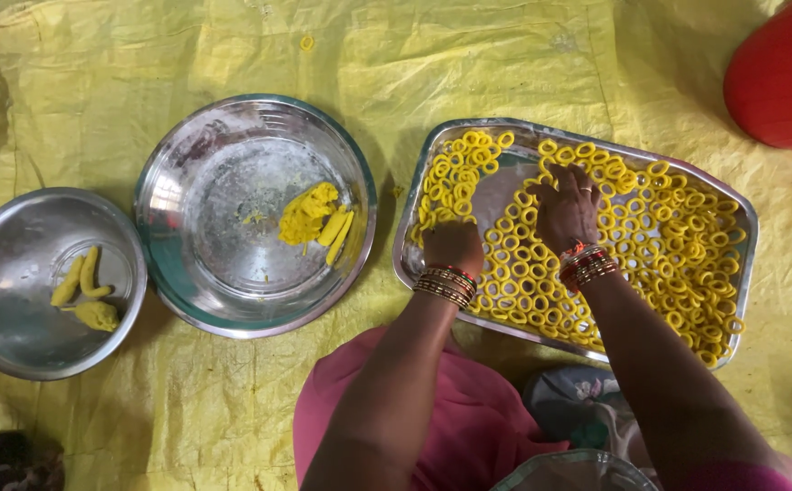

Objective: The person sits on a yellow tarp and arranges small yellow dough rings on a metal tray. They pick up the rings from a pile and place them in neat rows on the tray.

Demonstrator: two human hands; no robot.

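A: Where were your hands at that moment?

B: Both were over the rectangular steel tray; your left hand was clenched into a loose fist, knuckles down on the dough rings near the tray's left end; whether it pinched a ring I could not tell, since the fingers were tucked under.

A: And your right hand?

B: Your right hand lay just to the right of the left one and a little farther from you; its fingers were bent down onto the rings, touching them; I could not tell whether it grasped one or had let go; bangles sat on that wrist, and more on the other.

A: Where did the rings lie?

B: They filled the tray all around both hands, yellow and set in close rows; a bare patch of steel showed just beyond your left hand.

A: What else was about?

B: To the left of your left hand stood a round steel dish holding a lump of yellow dough and a few rolled strips; farther left, a smaller steel bowl held more dough pieces; everything rested on a yellow sheet; a red object lay well beyond your right hand.
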